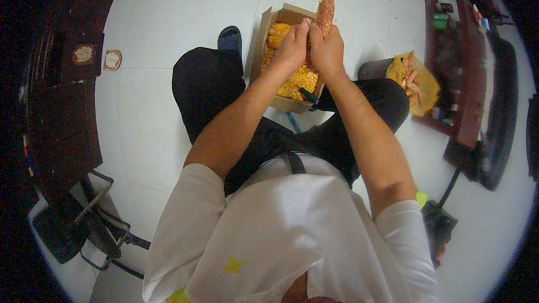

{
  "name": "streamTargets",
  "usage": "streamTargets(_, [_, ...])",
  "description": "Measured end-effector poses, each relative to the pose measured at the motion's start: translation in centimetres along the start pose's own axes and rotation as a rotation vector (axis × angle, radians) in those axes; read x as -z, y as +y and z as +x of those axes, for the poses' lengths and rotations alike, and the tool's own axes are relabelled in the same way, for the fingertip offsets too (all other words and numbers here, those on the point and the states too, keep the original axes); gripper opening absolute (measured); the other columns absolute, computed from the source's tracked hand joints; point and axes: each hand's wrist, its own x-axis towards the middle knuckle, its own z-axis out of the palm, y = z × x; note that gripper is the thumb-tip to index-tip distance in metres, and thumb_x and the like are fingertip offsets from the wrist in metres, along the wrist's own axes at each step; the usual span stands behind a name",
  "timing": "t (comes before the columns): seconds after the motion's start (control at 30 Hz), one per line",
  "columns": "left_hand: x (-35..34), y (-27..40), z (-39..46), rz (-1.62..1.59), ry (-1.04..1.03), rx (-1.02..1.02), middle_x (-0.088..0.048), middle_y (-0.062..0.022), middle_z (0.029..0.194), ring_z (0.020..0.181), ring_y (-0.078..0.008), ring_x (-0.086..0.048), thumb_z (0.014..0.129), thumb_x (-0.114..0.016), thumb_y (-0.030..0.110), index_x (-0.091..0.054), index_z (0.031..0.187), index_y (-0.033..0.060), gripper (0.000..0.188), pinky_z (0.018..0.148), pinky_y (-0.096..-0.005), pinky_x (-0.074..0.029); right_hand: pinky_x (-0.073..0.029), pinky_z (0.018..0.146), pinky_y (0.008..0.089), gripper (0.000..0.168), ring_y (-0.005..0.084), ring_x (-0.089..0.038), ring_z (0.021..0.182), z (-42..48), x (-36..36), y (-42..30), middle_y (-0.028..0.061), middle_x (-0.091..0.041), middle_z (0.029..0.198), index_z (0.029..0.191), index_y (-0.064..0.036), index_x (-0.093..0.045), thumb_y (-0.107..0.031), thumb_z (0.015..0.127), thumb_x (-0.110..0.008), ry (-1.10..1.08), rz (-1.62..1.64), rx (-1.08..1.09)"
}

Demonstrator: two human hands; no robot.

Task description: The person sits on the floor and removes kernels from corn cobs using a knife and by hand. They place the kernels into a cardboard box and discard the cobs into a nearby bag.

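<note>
My right hand (327, 52) is closed around a corn cob (325, 10) whose upper length is reddish and mostly bare of kernels. Close against it, my left hand (292, 46) has curled fingers. A small pale end shows by its thumb tip, and what lies inside the hand is hidden. Both hands are over an open cardboard box (257, 57) on the floor between my legs. Loose yellow corn kernels (297, 84) fill its near part. An ear of corn (278, 35) lies near the far left corner. A dark green handle-like object (308, 95) rests at the near right corner.
Right of my knee stands a bin (372, 69) lined with a yellow plastic bag (429, 92) holding several bare cobs (410, 80). Beyond it is a reddish-brown wooden shelf unit (467, 92). A dark slipper (230, 38) is by my left knee. Dark wooden furniture (63, 126) lines the left side.
</note>
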Motion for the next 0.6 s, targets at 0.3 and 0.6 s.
streamTargets(0.3, [-1.2,-2.2,-0.2,0.16,0.027,-0.068,-0.062,-0.0286,0.119,0.115,-0.0424,-0.059,0.101,-0.046,0.046,-0.054,0.125,-0.0043,0.056,0.098,-0.0455,-0.045,-0.052,0.077,0.0448,0.037,0.0356,-0.067,0.085,0.6,1.3,2.1,0.0218,-0.068,0.093,0.107,0.004,-0.059,-0.029,0.092,-0.063,0.042,0.13,-0.173])
streamTargets(0.6, [-1.0,-1.7,-0.7,0.205,0.087,-0.156,-0.061,-0.0334,0.107,0.103,-0.0515,-0.058,0.103,-0.042,0.039,-0.056,0.11,-0.0029,0.045,0.086,-0.0554,-0.046,-0.052,0.079,0.0423,0.039,0.0321,-0.067,0.087,0.9,-0.4,3.0,0.021,-0.069,0.095,0.109,0.004,-0.061,-0.032,0.094,-0.059,0.04,0.227,-0.125])
